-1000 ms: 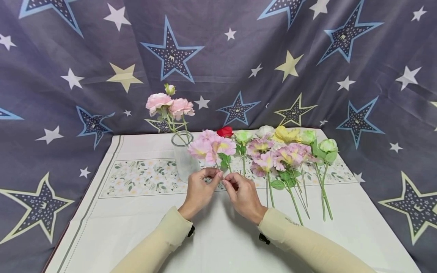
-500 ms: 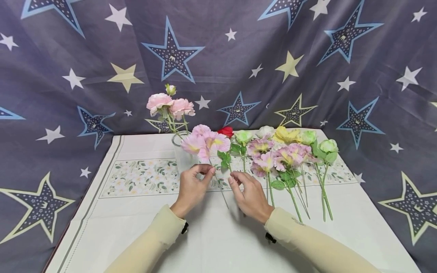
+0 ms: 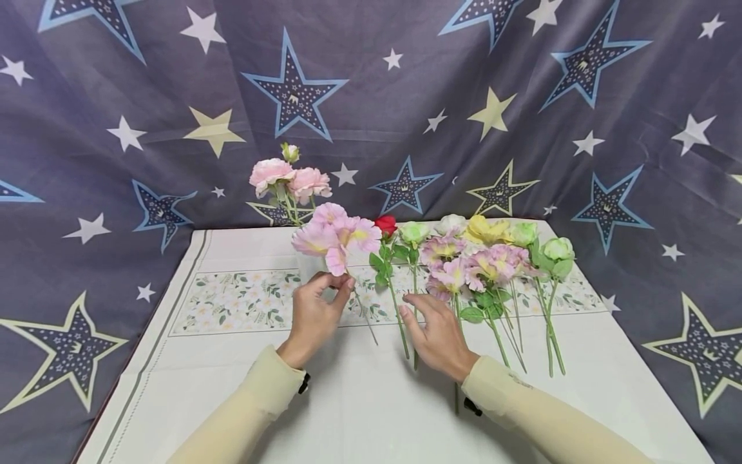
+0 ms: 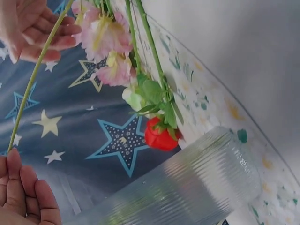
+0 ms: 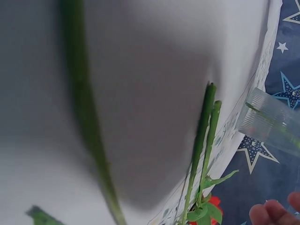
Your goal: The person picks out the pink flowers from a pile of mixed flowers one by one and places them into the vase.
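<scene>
My left hand (image 3: 313, 319) pinches the thin green stem of a lilac-pink artificial flower (image 3: 335, 237) between thumb and fingertips. The bloom is tilted up in front of the ribbed clear vase (image 4: 201, 176), covering much of it in the head view. In the left wrist view the held stem (image 4: 35, 75) runs diagonally past both hands. My right hand (image 3: 438, 336) holds nothing, its fingers loosely bent over the stems lying on the table. Pink peonies (image 3: 290, 180) with a bud stand in the vase.
Right of the vase lie a red rose (image 3: 385, 225), green-white roses (image 3: 558, 249), a yellow flower (image 3: 487, 228) and several lilac-pink flowers (image 3: 451, 276). A floral band (image 3: 232, 299) crosses the white tablecloth (image 3: 371, 412). Behind hangs a star-patterned curtain (image 3: 359, 71).
Both hands were together at the stem; the right hand has let go and moved right. My left hand has carried the lilac-pink flower left, in front of the vase.
</scene>
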Demonstrator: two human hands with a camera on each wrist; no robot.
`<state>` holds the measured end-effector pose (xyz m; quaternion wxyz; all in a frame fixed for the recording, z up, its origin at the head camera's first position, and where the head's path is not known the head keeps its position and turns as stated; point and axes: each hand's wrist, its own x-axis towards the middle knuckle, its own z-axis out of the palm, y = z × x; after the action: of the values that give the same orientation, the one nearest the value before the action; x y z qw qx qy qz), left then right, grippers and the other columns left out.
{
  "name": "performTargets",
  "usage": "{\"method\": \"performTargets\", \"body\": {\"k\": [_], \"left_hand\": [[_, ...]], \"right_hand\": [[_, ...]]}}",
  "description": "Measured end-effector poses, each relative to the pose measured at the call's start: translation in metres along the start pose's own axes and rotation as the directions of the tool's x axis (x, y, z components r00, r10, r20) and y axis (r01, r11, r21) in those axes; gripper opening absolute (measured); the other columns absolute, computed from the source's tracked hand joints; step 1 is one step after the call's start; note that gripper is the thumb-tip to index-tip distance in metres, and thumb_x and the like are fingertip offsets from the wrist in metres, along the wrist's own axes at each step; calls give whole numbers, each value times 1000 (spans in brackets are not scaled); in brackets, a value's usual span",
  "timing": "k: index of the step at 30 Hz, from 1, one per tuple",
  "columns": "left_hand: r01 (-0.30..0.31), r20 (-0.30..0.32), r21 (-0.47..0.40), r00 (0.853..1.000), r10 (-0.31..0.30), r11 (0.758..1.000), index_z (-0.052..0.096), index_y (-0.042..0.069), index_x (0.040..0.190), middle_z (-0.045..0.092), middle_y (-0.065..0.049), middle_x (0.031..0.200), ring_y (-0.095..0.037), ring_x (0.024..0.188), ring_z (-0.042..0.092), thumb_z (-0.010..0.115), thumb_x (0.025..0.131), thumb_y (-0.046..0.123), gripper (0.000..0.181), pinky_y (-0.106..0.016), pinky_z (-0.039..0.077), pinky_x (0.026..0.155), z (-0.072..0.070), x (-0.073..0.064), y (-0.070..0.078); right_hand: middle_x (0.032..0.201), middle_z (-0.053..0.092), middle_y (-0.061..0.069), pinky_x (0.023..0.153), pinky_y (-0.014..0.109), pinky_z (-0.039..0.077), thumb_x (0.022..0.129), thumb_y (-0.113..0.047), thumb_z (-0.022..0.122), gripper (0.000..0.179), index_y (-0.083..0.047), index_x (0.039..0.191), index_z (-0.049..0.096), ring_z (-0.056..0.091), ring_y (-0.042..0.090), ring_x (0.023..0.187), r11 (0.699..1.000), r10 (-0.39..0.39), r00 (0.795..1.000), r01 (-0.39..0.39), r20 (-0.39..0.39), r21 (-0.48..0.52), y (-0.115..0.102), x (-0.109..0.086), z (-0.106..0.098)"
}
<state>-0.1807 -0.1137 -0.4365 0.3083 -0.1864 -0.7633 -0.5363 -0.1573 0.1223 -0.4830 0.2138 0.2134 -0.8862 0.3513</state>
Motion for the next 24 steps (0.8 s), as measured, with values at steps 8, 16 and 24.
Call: {"method": "performTargets", "body": {"k": [8,16,24], "left_hand": [[-67,-72,40,995,70,997,75,5,77,75,-8,83,-22,74,69,81,85,-1,11,-15,48,74,-11,14,4],[-104,-132,75,985,113,992,77,3,83,72,-7,77,-20,75,68,80,86,-1,6,-16,47,73,-26,30,9],[-137,-167,116,974,155,984,77,1,85,74,-9,84,-17,77,68,78,88,-1,4,-27,52,73,-39,47,14]], "right_hand": [[127,70,13,105,52,47,106,-31,54,36,-6,127,70,64,32,120,1000,13,1000,-13,-5,-12,5,-2,-5],[124,71,11,103,51,48,106,-32,56,35,-7,126,70,65,30,118,1000,8,1000,-8,-15,-17,7,-1,-7],[124,71,11,104,52,47,105,-32,56,35,-7,126,70,64,32,118,1000,9,1000,-9,-9,-29,8,-2,-8]]}}
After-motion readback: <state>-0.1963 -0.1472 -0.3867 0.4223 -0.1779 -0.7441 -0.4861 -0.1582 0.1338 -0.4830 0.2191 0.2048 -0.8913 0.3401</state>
